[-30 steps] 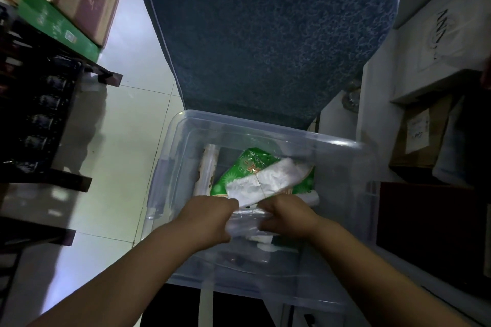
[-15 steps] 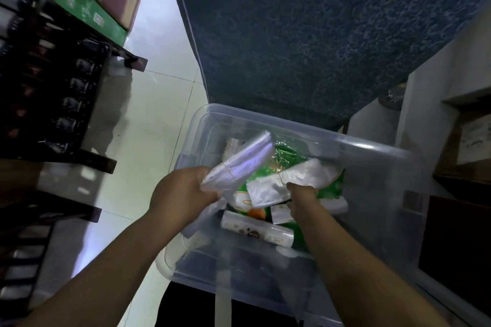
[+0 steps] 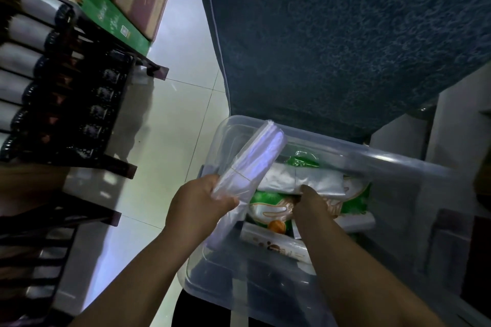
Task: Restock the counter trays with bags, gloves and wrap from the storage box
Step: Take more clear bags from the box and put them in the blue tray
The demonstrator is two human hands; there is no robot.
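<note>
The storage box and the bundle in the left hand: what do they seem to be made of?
The storage box looks like clear, rigid plastic with a smooth, slightly glossy finish: its contents show through the walls and the rim catches light. The bundle held by the left hand looks like thin, soft, translucent plastic film, probably stacked bags; it bends and shines, though I cannot tell for sure.

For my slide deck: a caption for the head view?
Left hand lifts a clear plastic bag bundle; right hand reaches into the transparent storage box.
</note>
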